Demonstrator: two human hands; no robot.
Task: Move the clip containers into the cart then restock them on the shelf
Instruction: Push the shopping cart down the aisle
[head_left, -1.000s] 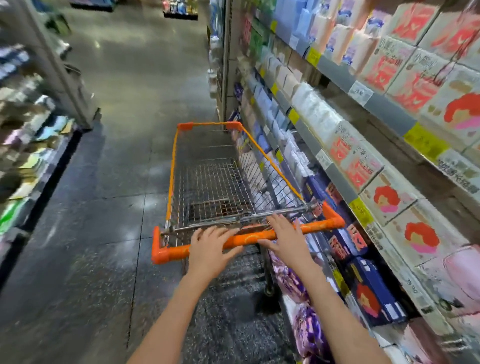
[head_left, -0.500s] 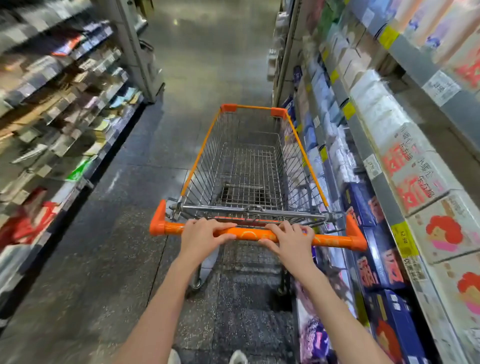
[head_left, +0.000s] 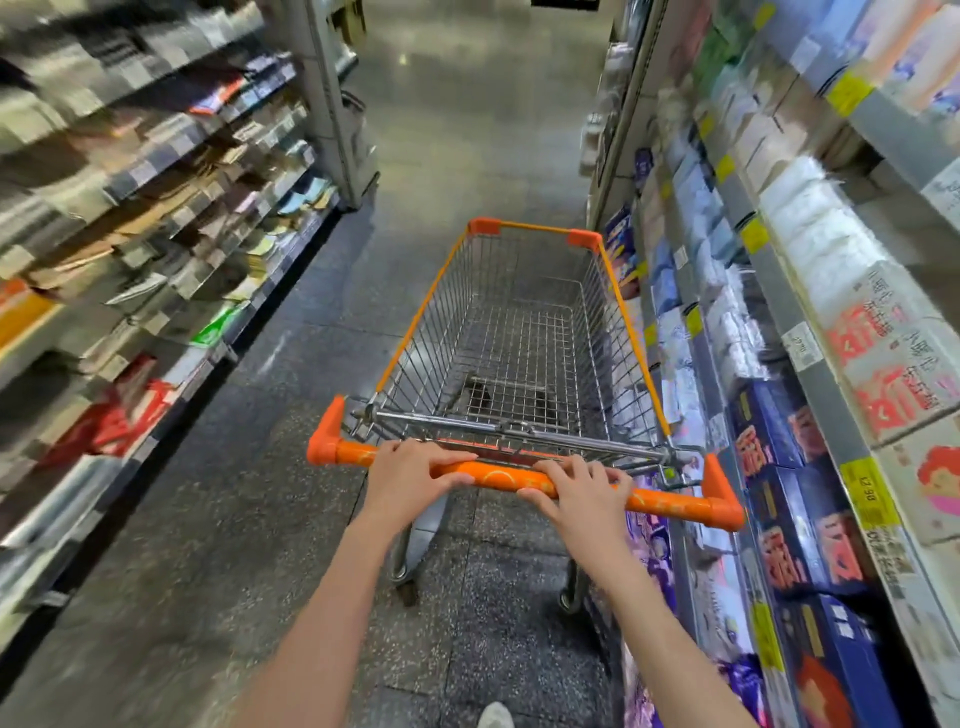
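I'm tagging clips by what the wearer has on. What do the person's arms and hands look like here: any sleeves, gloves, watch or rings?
Both forearms are bare as far as the frame shows, with no sleeve in view. The left hand and right hand wear no gloves, and no watch, bracelet or ring shows on either wrist or on the fingers. Nails look short and unpainted.
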